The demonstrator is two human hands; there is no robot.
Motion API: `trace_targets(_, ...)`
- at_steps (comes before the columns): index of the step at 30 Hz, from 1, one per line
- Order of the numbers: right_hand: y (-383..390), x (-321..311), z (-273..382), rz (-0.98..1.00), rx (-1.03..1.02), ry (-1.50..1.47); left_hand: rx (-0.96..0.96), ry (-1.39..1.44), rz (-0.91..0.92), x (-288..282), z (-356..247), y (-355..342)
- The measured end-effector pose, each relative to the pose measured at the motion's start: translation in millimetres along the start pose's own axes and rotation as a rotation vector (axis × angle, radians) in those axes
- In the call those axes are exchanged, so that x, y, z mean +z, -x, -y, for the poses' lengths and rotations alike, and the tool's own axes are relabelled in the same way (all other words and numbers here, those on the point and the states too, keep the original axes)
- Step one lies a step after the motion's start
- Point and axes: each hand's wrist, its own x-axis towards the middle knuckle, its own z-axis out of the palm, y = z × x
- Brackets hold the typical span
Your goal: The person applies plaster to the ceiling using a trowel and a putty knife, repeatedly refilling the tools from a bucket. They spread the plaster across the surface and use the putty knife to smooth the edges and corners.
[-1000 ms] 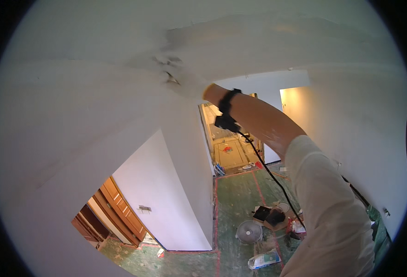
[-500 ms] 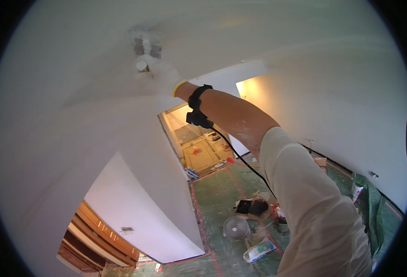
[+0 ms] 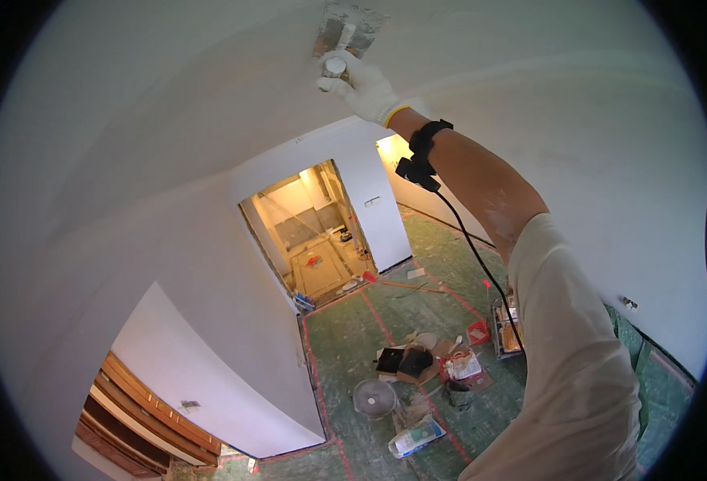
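My right hand (image 3: 365, 86), in a white work glove with a yellow cuff edge, reaches up and far out to the ceiling. Its fingers are wrapped round the pale, rounded handle of a plastering trowel (image 3: 361, 34). The trowel's grey rectangular blade, smeared with white compound, lies at the ceiling surface (image 3: 233, 96); I cannot tell whether it presses flat. A black strap with a small device (image 3: 419, 172) and a cable sits on my right forearm. My left hand is out of view.
Below, green sheeting (image 3: 345, 337) with red tape covers the floor. On it lie a round grey lid (image 3: 375, 398), a white-and-blue bag (image 3: 416, 437), opened cardboard (image 3: 421, 365) and a dark bucket (image 3: 459, 394). A lit doorway (image 3: 245, 212) stands ahead; wooden cabinetry (image 3: 149, 405) shows lower left.
My right hand has swept the trowel rightward and farther up along the ceiling. The view has shifted too, showing more of the doorway and floor.
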Motion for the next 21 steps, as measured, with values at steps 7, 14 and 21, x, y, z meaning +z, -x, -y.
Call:
trace_targets(7, 19.5, -91.9, -27.8, 0.046, 0.017, 0.199, -0.02, 0.064, 0.242, 57.3, 2.1, -0.6)
trace_targets(14, 31.2, -252.2, -82.2, -0.016, -0.009, 0.214, -0.013, -0.043, 0.371, 98.1, 16.7, -8.3)
trace_targets(21, 122.6, -293.0, -44.1, 0.164, 0.249, -0.169, -0.239, -0.107, 0.888, 193.4, 31.6, -19.6)
